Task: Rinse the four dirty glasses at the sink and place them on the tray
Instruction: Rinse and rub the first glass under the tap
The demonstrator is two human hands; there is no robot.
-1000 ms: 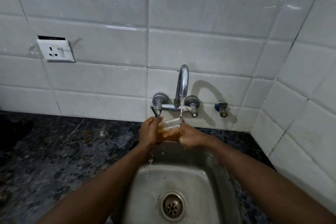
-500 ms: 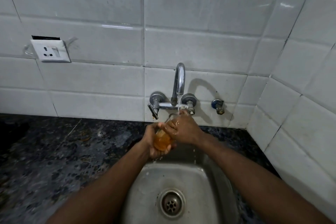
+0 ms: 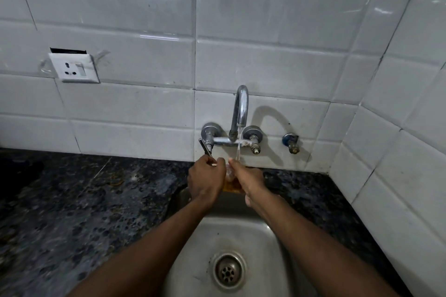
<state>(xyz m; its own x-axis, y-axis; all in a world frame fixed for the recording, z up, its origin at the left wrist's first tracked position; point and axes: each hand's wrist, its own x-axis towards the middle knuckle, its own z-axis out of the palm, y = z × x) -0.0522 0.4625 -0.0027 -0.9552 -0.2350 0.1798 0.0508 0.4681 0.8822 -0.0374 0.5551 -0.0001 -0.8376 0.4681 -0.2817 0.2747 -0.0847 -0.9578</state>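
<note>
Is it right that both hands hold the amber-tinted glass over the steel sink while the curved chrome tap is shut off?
Not quite: the curved chrome tap is running, as the head view shows, its stream falling onto the amber-tinted glass. The left hand and right hand do hold it over the steel sink.

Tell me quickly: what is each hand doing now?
Left hand: closed on the glass.
Right hand: closed on the same glass, under the tap.

Single head view looks forward and down, near the sink (image 3: 241, 231) and tiled wall (image 3: 265, 67).
</note>
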